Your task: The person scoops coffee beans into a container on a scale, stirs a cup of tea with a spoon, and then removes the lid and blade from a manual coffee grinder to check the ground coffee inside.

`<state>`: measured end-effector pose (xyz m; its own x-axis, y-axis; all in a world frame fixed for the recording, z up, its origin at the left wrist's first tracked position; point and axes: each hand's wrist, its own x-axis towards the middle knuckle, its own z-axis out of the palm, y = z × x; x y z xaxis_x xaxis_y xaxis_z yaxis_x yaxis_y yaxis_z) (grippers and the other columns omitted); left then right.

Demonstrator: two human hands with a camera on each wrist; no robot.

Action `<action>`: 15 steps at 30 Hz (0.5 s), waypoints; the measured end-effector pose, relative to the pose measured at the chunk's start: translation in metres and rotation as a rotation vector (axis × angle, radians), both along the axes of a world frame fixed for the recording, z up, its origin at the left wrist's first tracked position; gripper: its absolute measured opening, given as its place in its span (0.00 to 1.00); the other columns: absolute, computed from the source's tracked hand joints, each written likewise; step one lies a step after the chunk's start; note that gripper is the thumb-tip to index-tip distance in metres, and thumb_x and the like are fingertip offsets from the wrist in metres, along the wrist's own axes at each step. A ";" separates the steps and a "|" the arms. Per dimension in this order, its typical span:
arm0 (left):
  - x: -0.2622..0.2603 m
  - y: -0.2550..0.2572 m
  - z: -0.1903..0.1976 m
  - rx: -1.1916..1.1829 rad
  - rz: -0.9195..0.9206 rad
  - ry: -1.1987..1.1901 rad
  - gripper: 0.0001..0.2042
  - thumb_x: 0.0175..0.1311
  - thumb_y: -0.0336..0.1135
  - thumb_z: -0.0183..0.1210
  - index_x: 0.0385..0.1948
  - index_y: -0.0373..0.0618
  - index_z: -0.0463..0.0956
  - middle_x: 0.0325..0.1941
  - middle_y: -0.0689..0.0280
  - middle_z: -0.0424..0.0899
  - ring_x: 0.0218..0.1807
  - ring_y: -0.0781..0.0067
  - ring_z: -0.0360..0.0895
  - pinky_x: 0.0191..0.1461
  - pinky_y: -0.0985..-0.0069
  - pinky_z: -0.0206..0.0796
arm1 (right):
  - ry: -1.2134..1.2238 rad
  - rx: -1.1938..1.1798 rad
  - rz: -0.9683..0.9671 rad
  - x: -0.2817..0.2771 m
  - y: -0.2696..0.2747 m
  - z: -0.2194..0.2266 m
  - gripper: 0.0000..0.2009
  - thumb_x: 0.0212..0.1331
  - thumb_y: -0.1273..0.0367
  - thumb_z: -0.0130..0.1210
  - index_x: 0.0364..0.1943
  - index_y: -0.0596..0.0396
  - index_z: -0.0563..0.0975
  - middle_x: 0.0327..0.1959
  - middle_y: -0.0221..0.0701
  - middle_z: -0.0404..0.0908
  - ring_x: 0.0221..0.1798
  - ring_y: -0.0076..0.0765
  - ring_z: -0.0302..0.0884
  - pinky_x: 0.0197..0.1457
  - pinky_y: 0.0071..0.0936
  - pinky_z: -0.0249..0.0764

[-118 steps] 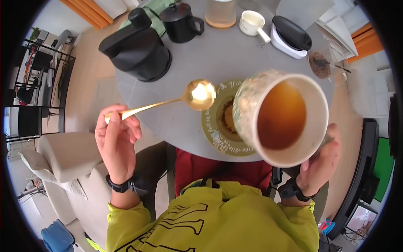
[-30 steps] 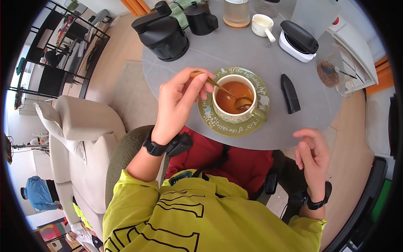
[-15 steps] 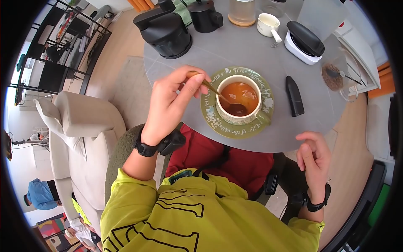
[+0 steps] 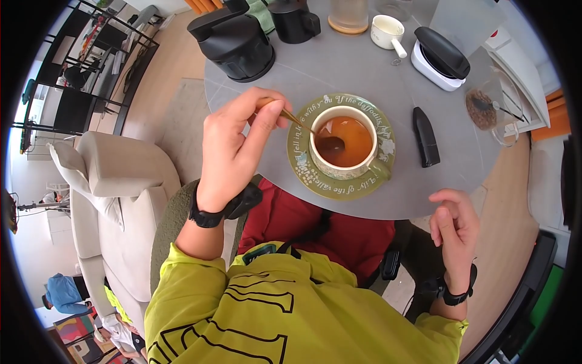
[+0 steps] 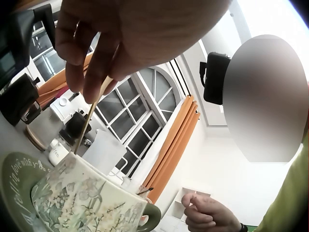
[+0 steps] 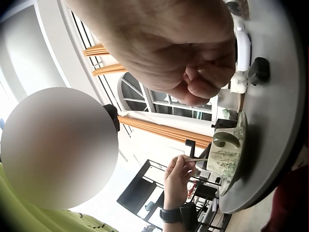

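My left hand (image 4: pixel 233 142) pinches the handle of a gold spoon (image 4: pixel 297 120) between thumb and fingers. The spoon's bowl is sunk in the amber tea (image 4: pixel 354 142), near the left side of the cup. That floral cup (image 5: pixel 91 198), cream inside with a green handle, stands upright on a green saucer (image 4: pixel 303 167) with white lettering around its rim. My right hand (image 4: pixel 453 221) hangs beyond the table's front right edge, fingers loosely curled and holding nothing. In the right wrist view the cup's green handle (image 6: pixel 226 140) faces the camera.
A black slim object (image 4: pixel 425 138) lies right of the saucer. Behind stand a black kettle (image 4: pixel 236 48), a black pot (image 4: pixel 294 23), a small white cup with a handle (image 4: pixel 387 31), a white-and-black device (image 4: pixel 438 60) and a glass jug (image 4: pixel 485 109) with brown contents.
Earlier, the left hand held the spoon in the air while the cup was lifted on the right. Now the cup stands on the saucer, and the spoon has just moved leftward through the tea.
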<state>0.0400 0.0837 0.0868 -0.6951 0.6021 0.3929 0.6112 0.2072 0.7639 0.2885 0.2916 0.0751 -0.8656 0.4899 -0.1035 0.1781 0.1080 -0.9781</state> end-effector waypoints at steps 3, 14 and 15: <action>-0.001 -0.003 -0.003 0.005 -0.099 -0.166 0.07 0.68 0.28 0.51 0.36 0.36 0.78 0.27 0.66 0.82 0.30 0.81 0.78 0.36 0.83 0.69 | -0.002 0.003 0.006 -0.001 -0.001 0.000 0.06 0.66 0.73 0.49 0.43 0.59 0.73 0.18 0.21 0.64 0.18 0.13 0.61 0.20 0.14 0.53; -0.002 0.013 -0.011 0.075 -0.047 0.000 0.06 0.66 0.27 0.53 0.37 0.36 0.79 0.28 0.64 0.83 0.31 0.79 0.79 0.35 0.82 0.69 | -0.008 0.003 0.003 -0.001 -0.001 0.000 0.06 0.67 0.73 0.49 0.43 0.59 0.73 0.18 0.21 0.64 0.18 0.13 0.60 0.20 0.13 0.52; -0.002 0.010 -0.008 0.074 -0.049 0.000 0.06 0.66 0.27 0.53 0.37 0.36 0.79 0.28 0.64 0.83 0.31 0.79 0.79 0.35 0.82 0.69 | -0.006 0.001 0.004 -0.001 0.000 0.000 0.06 0.67 0.72 0.49 0.43 0.59 0.73 0.18 0.21 0.64 0.18 0.13 0.60 0.20 0.13 0.52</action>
